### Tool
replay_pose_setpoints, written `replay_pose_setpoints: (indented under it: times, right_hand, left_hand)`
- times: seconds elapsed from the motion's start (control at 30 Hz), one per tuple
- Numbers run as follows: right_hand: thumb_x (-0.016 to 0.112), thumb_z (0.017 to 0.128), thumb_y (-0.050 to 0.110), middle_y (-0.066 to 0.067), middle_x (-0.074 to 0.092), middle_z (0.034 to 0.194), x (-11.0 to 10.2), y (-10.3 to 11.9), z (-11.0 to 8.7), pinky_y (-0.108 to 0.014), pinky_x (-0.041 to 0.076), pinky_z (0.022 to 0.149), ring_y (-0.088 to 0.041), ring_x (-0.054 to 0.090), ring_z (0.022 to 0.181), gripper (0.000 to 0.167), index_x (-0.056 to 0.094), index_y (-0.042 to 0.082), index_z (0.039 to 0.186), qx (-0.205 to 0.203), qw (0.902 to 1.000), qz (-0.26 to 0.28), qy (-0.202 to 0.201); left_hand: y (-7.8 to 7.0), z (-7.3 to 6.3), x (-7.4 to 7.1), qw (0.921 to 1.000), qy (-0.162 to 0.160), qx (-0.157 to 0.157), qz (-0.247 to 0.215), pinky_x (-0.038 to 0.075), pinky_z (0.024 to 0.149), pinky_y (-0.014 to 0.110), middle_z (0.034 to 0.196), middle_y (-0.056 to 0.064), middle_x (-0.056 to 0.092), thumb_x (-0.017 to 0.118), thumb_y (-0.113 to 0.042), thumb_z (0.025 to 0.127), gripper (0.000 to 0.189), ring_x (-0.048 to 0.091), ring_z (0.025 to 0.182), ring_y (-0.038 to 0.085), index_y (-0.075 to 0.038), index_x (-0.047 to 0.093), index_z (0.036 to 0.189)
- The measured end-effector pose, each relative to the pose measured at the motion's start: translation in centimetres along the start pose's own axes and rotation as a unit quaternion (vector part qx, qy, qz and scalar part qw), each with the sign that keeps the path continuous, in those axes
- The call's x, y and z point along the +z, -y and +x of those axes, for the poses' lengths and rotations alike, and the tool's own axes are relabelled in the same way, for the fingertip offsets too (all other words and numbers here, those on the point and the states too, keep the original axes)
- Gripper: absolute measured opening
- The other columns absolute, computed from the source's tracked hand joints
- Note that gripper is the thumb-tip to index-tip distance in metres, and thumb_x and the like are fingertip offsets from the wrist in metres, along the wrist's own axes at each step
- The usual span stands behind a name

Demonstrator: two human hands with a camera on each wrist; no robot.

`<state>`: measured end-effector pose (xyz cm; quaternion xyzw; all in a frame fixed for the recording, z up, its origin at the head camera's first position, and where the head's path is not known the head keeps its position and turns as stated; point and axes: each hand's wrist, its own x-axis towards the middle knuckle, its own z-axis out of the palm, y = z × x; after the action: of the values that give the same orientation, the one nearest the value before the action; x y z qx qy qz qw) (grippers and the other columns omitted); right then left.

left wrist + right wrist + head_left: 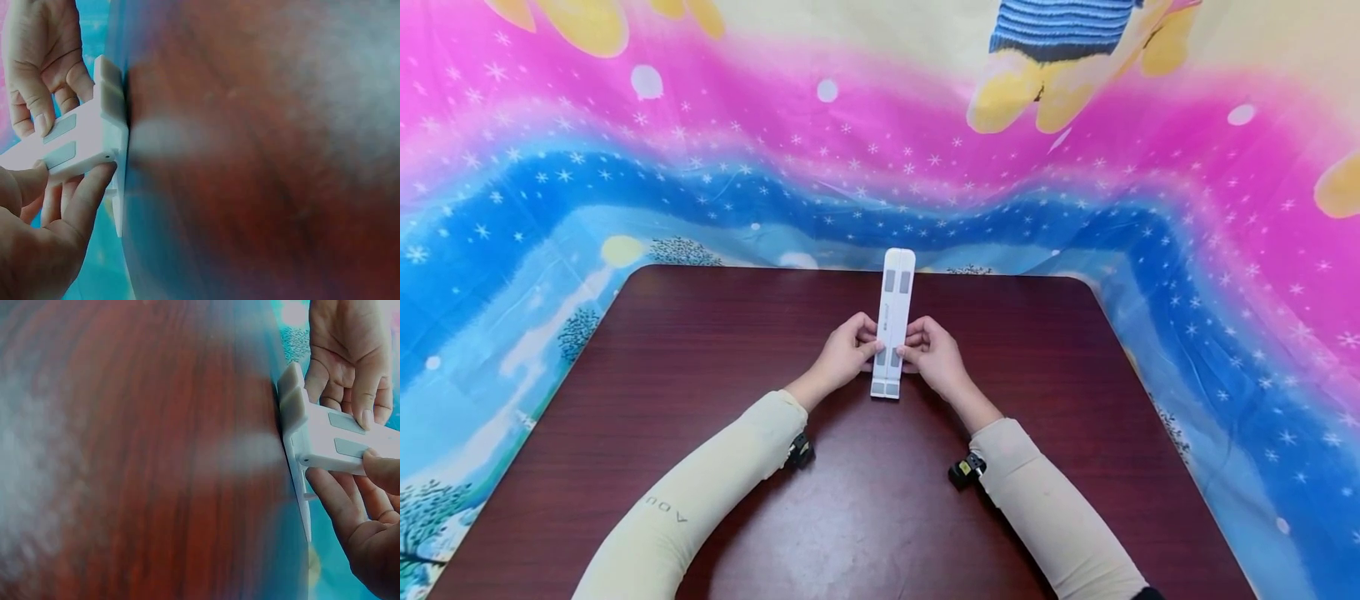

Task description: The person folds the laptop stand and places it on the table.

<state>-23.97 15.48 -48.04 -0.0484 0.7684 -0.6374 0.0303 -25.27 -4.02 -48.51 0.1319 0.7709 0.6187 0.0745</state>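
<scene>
A long white folded stand (895, 317) with grey pads lies lengthwise on the dark red-brown table (700, 375), pointing away from me. My left hand (847, 350) pinches its near part from the left side, and my right hand (931, 354) pinches it from the right. In the left wrist view my left hand's (37, 250) thumb and fingers clasp the edge of the stand (81, 137), and the right hand (37, 62) holds the other edge. The right wrist view shows the same grip: right hand (369, 537) below the stand (337, 434), left hand (350, 356) above.
A bright cloth (550, 167) in pink, blue and yellow with stars hangs behind and around the table. Both forearms in cream sleeves (700, 492) lie over the near half of the table. The table's far edge runs just behind the stand's far tip.
</scene>
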Motion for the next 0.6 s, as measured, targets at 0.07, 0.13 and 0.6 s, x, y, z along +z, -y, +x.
replay_pose_setpoints:
  times: [0.07,0.13,0.6]
  right_hand:
    - [0.073,0.09,-0.005,-0.016,0.07,0.098,-0.1,-0.1,0.1,-0.053,0.062,0.075,-0.022,0.072,0.082,0.026,0.058,0.002,0.111,-0.002,1.0,-0.008,0.001]
    - [0.074,0.09,-0.004,-0.017,0.071,0.099,-0.3,-0.1,0.3,-0.051,0.063,0.075,-0.022,0.072,0.084,0.026,0.059,0.002,0.111,-0.006,0.9998,-0.019,0.009]
    - [0.08,0.091,0.018,-0.003,0.071,0.123,-6.3,4.4,3.9,-0.044,0.057,0.091,-0.023,0.069,0.105,0.048,0.063,0.014,0.136,-0.114,0.9471,-0.286,0.091]
  left_hand:
    - [-0.1,0.1,-0.1,1.0,0.003,-0.003,0.008,0.064,0.071,0.045,0.102,0.015,0.069,0.065,-0.003,0.099,0.013,0.072,0.09,0.03,-0.007,0.057,0.108]
    - [-0.2,0.2,-0.1,0.9999,0.004,-0.006,0.015,0.064,0.073,0.046,0.102,0.017,0.07,0.065,-0.002,0.099,0.012,0.072,0.09,0.03,-0.005,0.057,0.107]
    - [-1.5,-0.8,-0.4,0.9905,0.029,-0.026,0.132,0.057,0.089,0.038,0.116,0.012,0.07,0.078,-0.014,0.092,0.048,0.069,0.103,0.023,-0.005,0.058,0.134]
